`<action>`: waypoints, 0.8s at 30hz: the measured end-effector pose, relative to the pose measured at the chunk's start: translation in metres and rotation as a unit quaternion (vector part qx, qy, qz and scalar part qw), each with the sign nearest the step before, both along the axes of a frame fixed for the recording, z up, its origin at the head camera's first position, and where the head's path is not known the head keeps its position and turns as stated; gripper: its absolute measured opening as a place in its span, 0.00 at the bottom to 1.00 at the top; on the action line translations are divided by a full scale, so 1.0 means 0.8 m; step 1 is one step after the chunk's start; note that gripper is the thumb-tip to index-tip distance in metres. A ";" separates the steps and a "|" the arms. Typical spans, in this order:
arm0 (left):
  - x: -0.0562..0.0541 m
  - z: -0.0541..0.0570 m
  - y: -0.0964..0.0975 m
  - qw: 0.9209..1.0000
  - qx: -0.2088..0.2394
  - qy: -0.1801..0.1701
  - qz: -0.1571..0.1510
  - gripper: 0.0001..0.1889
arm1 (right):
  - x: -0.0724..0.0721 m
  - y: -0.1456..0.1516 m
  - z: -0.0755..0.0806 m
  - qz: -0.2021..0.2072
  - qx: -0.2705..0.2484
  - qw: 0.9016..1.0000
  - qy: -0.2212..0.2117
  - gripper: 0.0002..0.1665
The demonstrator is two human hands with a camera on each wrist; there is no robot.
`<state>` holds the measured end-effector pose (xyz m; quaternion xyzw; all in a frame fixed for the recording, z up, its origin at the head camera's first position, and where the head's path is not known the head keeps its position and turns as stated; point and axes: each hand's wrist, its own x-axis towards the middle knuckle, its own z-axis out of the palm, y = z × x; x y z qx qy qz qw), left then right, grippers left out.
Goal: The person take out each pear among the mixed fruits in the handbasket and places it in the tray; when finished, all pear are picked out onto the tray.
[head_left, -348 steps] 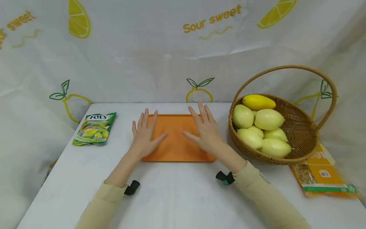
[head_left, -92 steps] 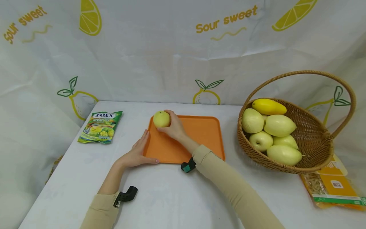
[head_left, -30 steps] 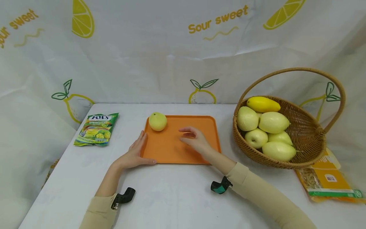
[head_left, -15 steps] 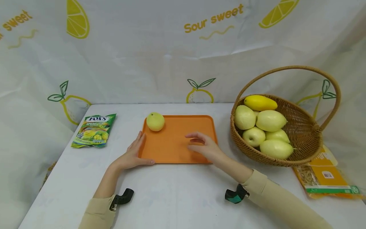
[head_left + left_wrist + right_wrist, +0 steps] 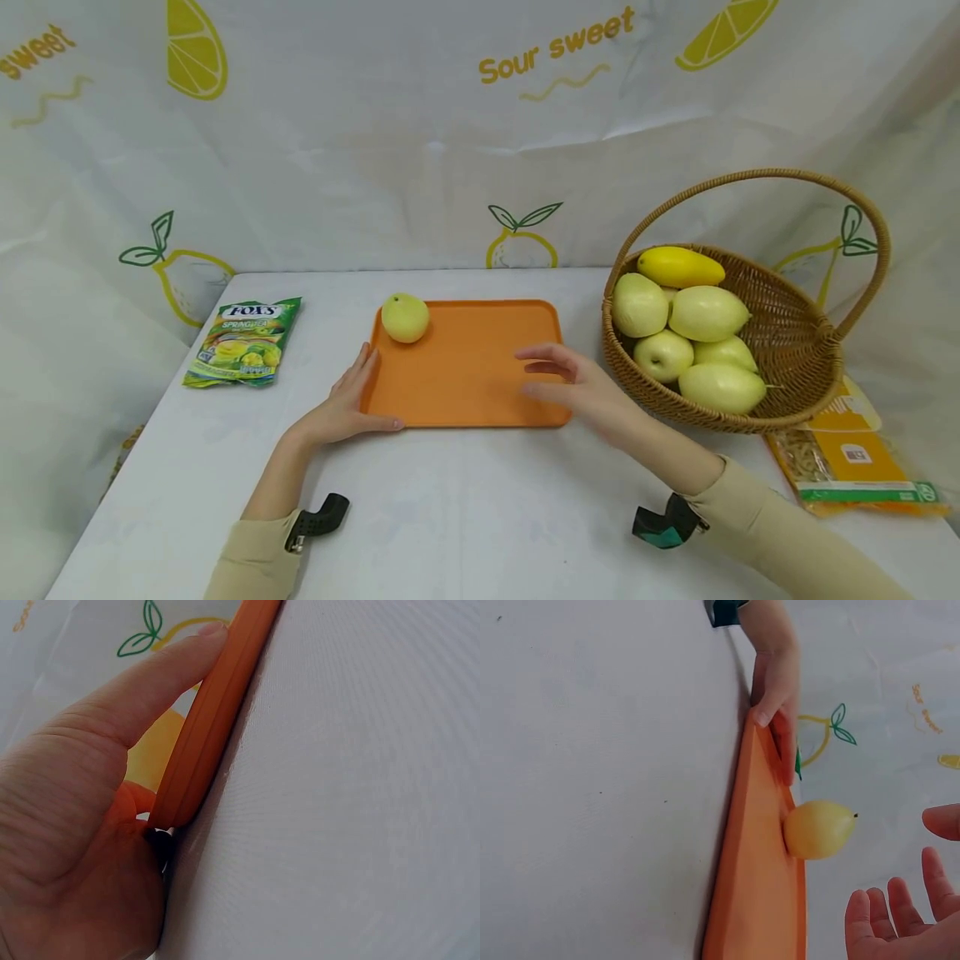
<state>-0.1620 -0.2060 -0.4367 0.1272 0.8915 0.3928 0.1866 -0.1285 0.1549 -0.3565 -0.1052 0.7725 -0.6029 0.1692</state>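
A round yellow-green pear [image 5: 406, 317] stands at the back left corner of an orange tray [image 5: 472, 367], its short stem showing in the right wrist view. My left hand [image 5: 347, 407] rests along the tray's front left corner, fingers by the left rim and thumb [image 5: 169, 682] on the front rim. Above the tray's right end is my right hand [image 5: 581, 387], its fingers loosely bent with nothing between them. Right of that hand stands a wicker basket [image 5: 795, 408] with several pale green pears [image 5: 708, 313] and a yellow mango-like fruit [image 5: 681, 267].
A green FOX'S candy bag [image 5: 246, 343] lies on the table's left side. An orange food packet [image 5: 858, 458] lies at the right, partly behind the basket. The basket's tall handle [image 5: 780, 173] arches above its rim. A printed white cloth [image 5: 360, 150] hangs behind.
Earlier both hands hovered over the bare tray. Later my left hand rested on its corner while my right hand placed a pear at the back left, let go and moved right toward the basket.
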 end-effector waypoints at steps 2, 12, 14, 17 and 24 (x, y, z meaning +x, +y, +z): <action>0.000 0.000 0.000 1.000 0.001 0.001 0.000 0.63 | 0.003 0.005 0.004 0.001 0.004 1.000 0.001 0.25; -0.001 -0.001 -0.001 1.000 0.001 0.000 0.001 0.64 | 0.017 0.043 0.038 0.007 0.018 1.000 0.020 0.25; -0.002 -0.001 -0.001 1.000 0.000 0.000 0.001 0.64 | 0.018 0.051 0.047 0.005 0.020 1.000 0.020 0.25; -0.003 -0.001 -0.002 1.000 0.000 0.000 0.002 0.64 | 0.018 0.065 0.060 -0.005 0.037 0.999 0.033 0.25; -0.002 -0.003 -0.001 1.000 0.003 -0.005 0.002 0.64 | 0.011 0.097 0.081 -0.028 0.086 0.995 0.051 0.26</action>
